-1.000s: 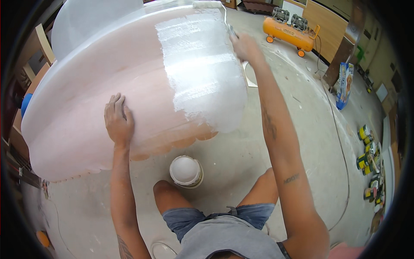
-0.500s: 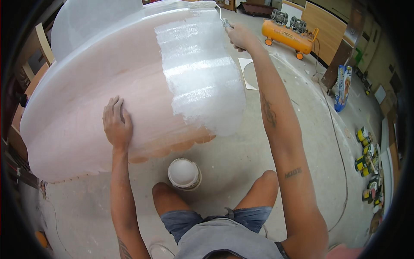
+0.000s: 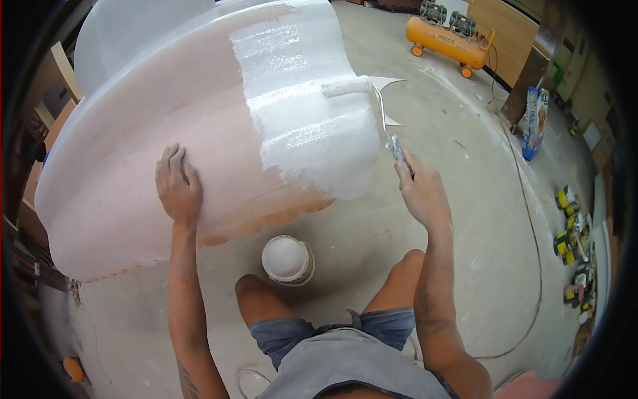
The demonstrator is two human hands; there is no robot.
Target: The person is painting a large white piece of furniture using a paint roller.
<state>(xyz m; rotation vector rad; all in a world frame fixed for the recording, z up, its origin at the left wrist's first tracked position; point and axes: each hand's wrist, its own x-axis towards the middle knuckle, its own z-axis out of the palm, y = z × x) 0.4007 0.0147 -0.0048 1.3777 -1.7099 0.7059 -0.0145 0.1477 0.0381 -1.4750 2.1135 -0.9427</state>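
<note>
A large curved, scallop-edged piece (image 3: 133, 173) fills the left and middle, pale pink with a wet white band of paint (image 3: 306, 130) toward its right end. My right hand (image 3: 423, 191) grips the handle of a paint roller (image 3: 347, 87); its white sleeve lies against the painted band near the right edge. Flat on the pinkish, unpainted surface rests my left hand (image 3: 178, 184), fingers stretched out and holding nothing. Below the scalloped edge, in front of my knees, stands a bucket of white paint (image 3: 288, 259).
An orange air compressor (image 3: 446, 41) on wheels stands at the far right. A dark hose (image 3: 525, 199) curves across the concrete floor. Several paint cans (image 3: 570, 233) line the right side, with a blue bag (image 3: 533, 123) behind them. A white cut-out sheet (image 3: 392, 122) lies beyond the roller.
My right hand has drawn the roller from the far top edge down toward me, bending the arm. My left hand stays in about the same place on the surface.
</note>
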